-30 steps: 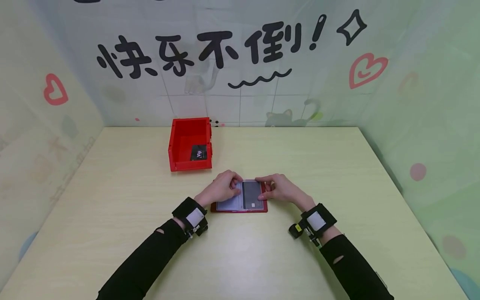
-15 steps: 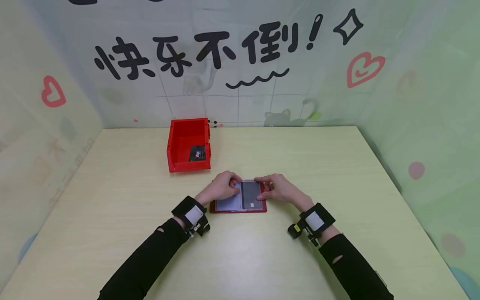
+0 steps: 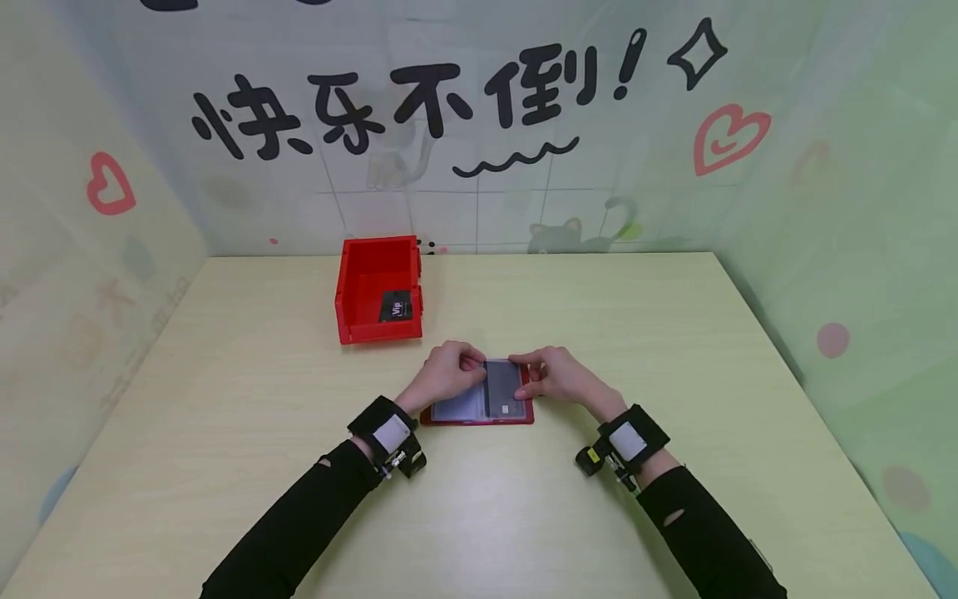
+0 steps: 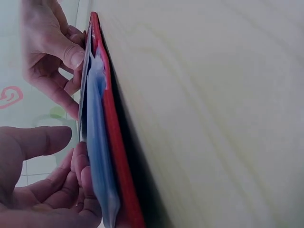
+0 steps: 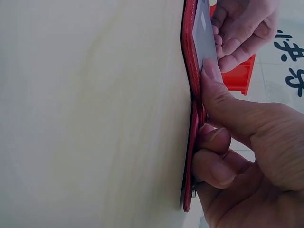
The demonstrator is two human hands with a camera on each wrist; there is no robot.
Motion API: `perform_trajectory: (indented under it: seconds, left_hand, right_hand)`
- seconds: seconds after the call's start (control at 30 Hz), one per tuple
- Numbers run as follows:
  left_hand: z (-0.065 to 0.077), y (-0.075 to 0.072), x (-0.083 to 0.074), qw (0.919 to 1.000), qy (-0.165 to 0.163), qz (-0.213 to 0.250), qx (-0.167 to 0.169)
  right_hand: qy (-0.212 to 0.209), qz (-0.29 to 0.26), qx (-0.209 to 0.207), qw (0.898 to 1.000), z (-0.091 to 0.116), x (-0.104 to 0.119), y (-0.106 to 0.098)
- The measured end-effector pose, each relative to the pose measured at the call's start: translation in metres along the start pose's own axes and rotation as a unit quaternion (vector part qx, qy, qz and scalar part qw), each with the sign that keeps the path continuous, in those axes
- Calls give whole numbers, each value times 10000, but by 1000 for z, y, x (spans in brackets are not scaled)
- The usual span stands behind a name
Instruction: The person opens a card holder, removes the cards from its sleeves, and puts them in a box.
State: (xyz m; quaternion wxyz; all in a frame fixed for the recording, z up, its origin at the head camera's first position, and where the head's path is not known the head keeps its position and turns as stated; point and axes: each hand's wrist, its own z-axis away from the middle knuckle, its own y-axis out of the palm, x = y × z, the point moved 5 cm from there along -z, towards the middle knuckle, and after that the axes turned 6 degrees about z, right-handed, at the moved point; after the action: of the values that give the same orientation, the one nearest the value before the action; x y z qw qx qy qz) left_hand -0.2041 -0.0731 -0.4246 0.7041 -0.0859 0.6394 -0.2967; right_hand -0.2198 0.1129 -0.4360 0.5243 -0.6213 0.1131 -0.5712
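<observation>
A red card holder [image 3: 528,409] lies spread on the table, with clear plastic sleeves [image 3: 458,406] inside it. On its right half is a dark grey card [image 3: 503,391]. My right hand [image 3: 563,378] grips that side: in the right wrist view the thumb [image 5: 213,71] presses on the card's face while curled fingers lie against the red cover. My left hand [image 3: 447,371] is at the card's upper left edge. In the left wrist view its bent fingertips [image 4: 81,154] are right at the sleeve, and its thumb [image 4: 54,140] stands apart from them.
A red open-topped bin [image 3: 379,330] stands behind and left of the card holder. Inside it lies a black card [image 3: 396,306] marked "Vip". The pale wooden table [image 3: 479,516] meets printed cloth walls at the back and sides.
My left hand has shifted slightly right, its thumb moving up closer to the grey card's left edge. The right hand and the card holder stay where they were.
</observation>
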Motion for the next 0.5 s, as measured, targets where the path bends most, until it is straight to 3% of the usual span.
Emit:
perform_trajectory:
  seconds: [0.5]
  left_hand:
    - [-2, 2, 6, 9996, -80, 122, -235]
  right_hand:
    - [134, 41, 79, 9999, 0, -1, -1]
